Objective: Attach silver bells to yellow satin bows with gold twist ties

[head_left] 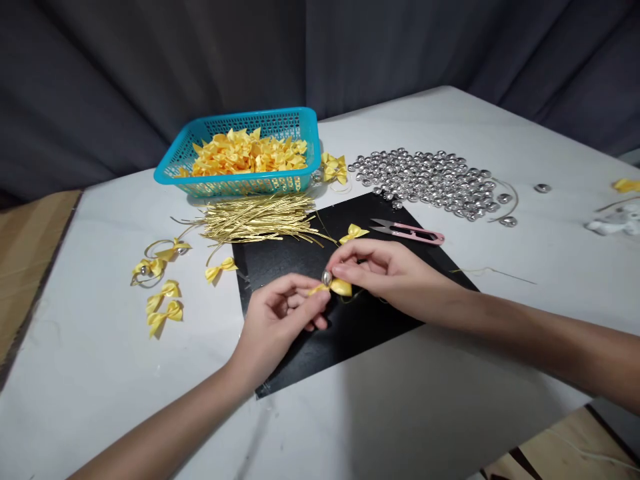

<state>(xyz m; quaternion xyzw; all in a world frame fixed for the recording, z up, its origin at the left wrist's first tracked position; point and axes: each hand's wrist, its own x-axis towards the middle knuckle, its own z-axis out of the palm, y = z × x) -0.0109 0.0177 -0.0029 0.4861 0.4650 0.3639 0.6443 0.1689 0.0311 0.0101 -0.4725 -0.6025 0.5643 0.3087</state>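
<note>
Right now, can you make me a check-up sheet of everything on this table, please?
Surface: white table with a black square mat under the hands.
Job's things: small yellow ribbon bow with a silver bead, pinched from both sides.
Clutter: blue plastic basket of yellow bows, pile of gold wire ties, heap of silver beads, pink thread snips, loose bows at left.
Grippers: left hand and right hand both shut on the bow.
Cables: nothing seen.
Surroundings: dark grey curtain behind.
</note>
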